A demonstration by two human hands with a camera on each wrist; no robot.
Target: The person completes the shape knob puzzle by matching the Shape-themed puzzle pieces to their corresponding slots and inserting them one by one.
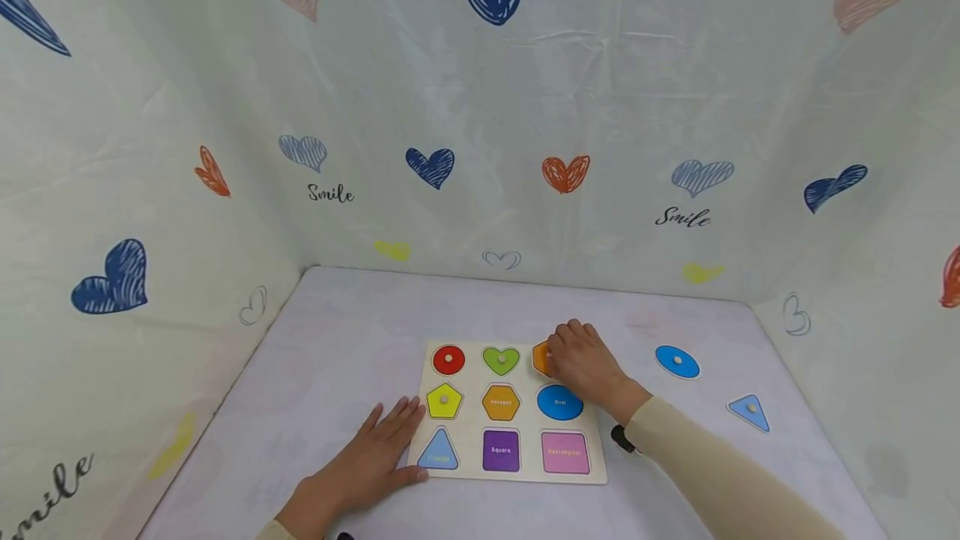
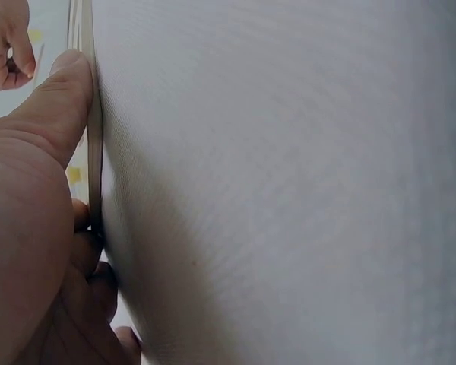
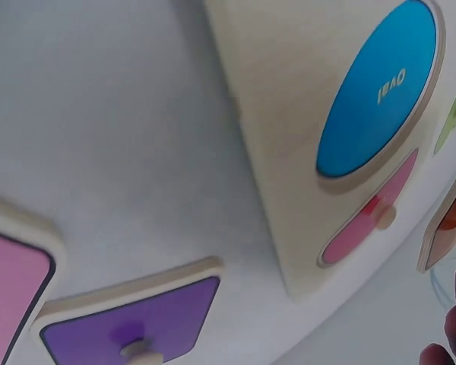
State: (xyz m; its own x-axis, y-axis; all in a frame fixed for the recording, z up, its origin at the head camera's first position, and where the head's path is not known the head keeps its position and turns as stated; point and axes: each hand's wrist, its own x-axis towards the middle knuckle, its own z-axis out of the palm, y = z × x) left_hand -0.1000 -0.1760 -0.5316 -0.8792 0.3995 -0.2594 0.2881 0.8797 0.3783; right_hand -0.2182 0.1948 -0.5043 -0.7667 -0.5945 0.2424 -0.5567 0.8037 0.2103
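Note:
A cream shape-puzzle board [image 1: 467, 461] lies on the table. Its red circle [image 1: 448, 360], green heart [image 1: 500, 361] and yellow pentagon [image 1: 444, 400] bear knobs; so does a pink shape [image 3: 368, 213] at one corner. The oval recess [image 3: 380, 91] and other printed recesses show no knobs. My right hand [image 1: 588, 361] pinches an orange hexagon piece [image 1: 541, 358] by its knob, above the board's far right part. In the right wrist view this hexagon piece [image 3: 446, 228] is tilted, off the board. My left hand [image 1: 375, 452] rests with straight, spread fingers along the board's left edge, thumb at the near corner.
A blue oval piece [image 1: 677, 362] and a light blue triangle piece [image 1: 748, 412] lie to the right of the board. Beside it, a purple square piece [image 3: 137, 319] and a pink piece [image 3: 11, 289] show only in the right wrist view. Heart-printed curtains [image 1: 630, 90] surround the table.

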